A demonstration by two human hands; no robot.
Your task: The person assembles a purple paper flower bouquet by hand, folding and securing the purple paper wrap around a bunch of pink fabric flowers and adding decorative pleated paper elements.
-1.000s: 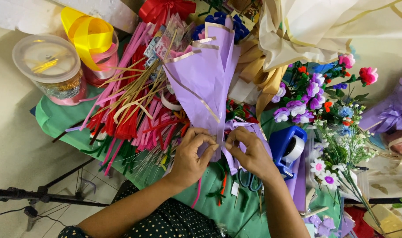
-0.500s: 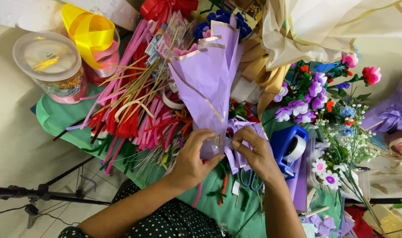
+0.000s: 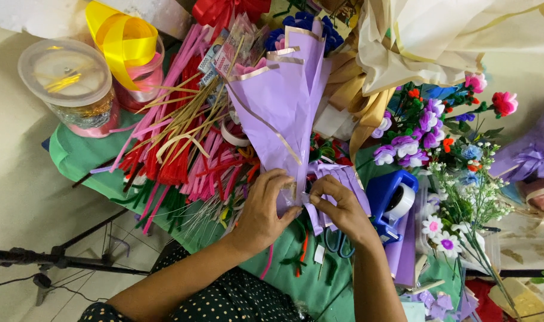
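Note:
A bouquet wrapped in purple paper with gold edging (image 3: 282, 101) lies on the green table cover (image 3: 75, 158), its open end pointing away from me. My left hand (image 3: 263, 209) grips the narrow lower end of the wrap. My right hand (image 3: 337, 206) pinches the same spot from the right, fingers on a pleated purple paper strip (image 3: 342, 179). Both hands meet at the bouquet's neck, and what lies under the fingers is hidden.
A blue tape dispenser (image 3: 394, 197) sits right of my right hand. Pink and red sticks and pipe cleaners (image 3: 182, 155) lie to the left. A clear lidded tub (image 3: 66, 74), yellow ribbon (image 3: 120, 39), artificial flowers (image 3: 439, 137) and cream wrapping paper (image 3: 427, 42) surround the work.
Both hands have stayed at the bouquet's neck, shifting their fingers slightly. The right hand has moved a little toward the left hand. The bouquet has barely moved.

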